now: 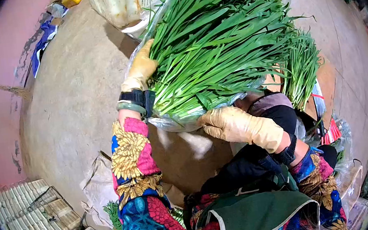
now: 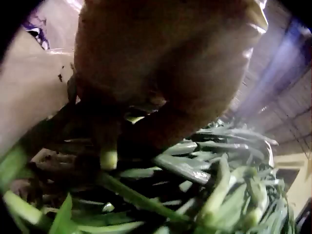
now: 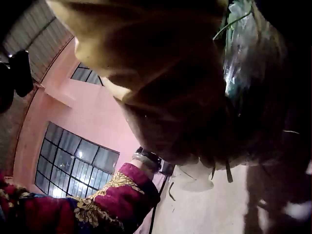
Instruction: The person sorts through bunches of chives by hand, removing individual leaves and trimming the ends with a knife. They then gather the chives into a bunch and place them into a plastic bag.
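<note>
A large heap of garlic chives (image 1: 225,41), long flat green leaves with pale stalk ends, lies in a clear plastic bag (image 1: 176,124). My left hand (image 1: 139,67), in a tan glove, is at the heap's left side. Its fingertips go in among the stalks; in the left wrist view dark fingers (image 2: 146,97) reach down onto pale stalk ends (image 2: 214,200). I cannot tell whether they grip. My gloved right hand (image 1: 236,127) has its fingers curled on the bag's near edge, below the stalk ends. Clear plastic (image 3: 243,53) shows beside that hand in the right wrist view.
A smaller bunch of chives (image 1: 300,68) lies to the right on brown cardboard (image 1: 326,79). A whitish plastic crate (image 1: 115,6) stands beyond the heap. Slatted crates (image 1: 40,220) are at lower left, near a pale sack (image 1: 98,180). A pink wall (image 1: 4,91) borders the floor.
</note>
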A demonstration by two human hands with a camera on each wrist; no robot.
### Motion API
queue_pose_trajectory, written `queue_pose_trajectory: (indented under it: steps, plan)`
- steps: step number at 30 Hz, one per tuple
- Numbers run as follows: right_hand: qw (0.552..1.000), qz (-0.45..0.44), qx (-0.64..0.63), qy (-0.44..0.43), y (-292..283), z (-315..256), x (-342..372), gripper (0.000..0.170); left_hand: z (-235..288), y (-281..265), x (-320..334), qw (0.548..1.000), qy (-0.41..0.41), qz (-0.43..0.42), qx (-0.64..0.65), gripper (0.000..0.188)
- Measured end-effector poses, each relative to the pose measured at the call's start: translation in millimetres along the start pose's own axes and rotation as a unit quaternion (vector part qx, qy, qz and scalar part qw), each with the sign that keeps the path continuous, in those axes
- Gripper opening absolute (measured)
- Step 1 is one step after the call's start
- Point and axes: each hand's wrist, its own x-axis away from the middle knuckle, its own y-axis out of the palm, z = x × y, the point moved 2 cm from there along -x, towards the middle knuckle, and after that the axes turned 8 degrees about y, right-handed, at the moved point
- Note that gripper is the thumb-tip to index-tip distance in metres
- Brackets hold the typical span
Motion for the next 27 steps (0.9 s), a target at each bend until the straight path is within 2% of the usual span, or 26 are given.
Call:
queue_pose_trajectory:
  steps: [3,5,7,8,9,11,13,15,17,19,21,22,25,26,27]
  plan:
    - [1.0,0.007,-0.021,-0.009,1,3,-1,0.024,2,-11,-6,0.996,-0.017,-0.06,0.067,0.075]
    - [0.999,0.006,-0.046,0.008,-2,2,1,0.022,-2,-16,-10,0.993,-0.006,-0.106,0.05,0.078]
    - [0.997,0.031,-0.076,0.006,0,5,2,0.021,8,-26,3,0.973,-0.079,-0.133,0.17,0.081]
    - [0.994,0.033,-0.1,0.005,-3,5,4,0.022,14,-29,8,0.948,-0.101,-0.143,0.265,0.085]
    - [0.995,0.028,-0.1,0.009,-4,5,4,0.022,17,-31,11,0.953,-0.102,-0.156,0.239,0.088]
    - [0.995,0.017,-0.099,0.015,-3,7,3,0.022,12,-27,8,0.97,0.008,-0.17,0.176,0.091]
    - [0.995,0.038,-0.095,-0.003,3,12,2,0.021,20,-23,7,0.982,0.017,-0.187,0.02,0.095]
    - [0.995,0.052,-0.084,-0.014,5,13,3,0.021,-2,-7,2,0.989,0.0,-0.129,-0.076,0.096]
    - [0.995,0.042,-0.095,-0.008,3,11,3,0.021,-6,-3,1,0.992,0.011,-0.089,-0.092,0.096]
    - [0.994,0.042,-0.097,-0.003,4,10,4,0.022,-11,-2,1,0.996,0.015,-0.083,-0.028,0.088]
    - [0.996,0.044,-0.074,0.002,5,9,2,0.022,-5,-5,3,0.99,-0.033,-0.083,0.113,0.08]
    - [0.997,0.041,-0.066,0.003,6,10,1,0.022,-7,-5,0,0.997,-0.002,-0.053,0.054,0.072]
    - [0.997,0.032,-0.065,0.016,6,10,1,0.022,-9,-3,3,0.997,-0.039,-0.02,0.062,0.071]
    - [0.997,0.04,-0.07,0.005,8,14,0,0.022,-4,-2,4,1.0,-0.017,0.0,0.02,0.057]
    - [0.996,0.048,-0.075,-0.007,10,16,1,0.022,2,-3,4,0.999,-0.02,-0.013,0.039,0.056]
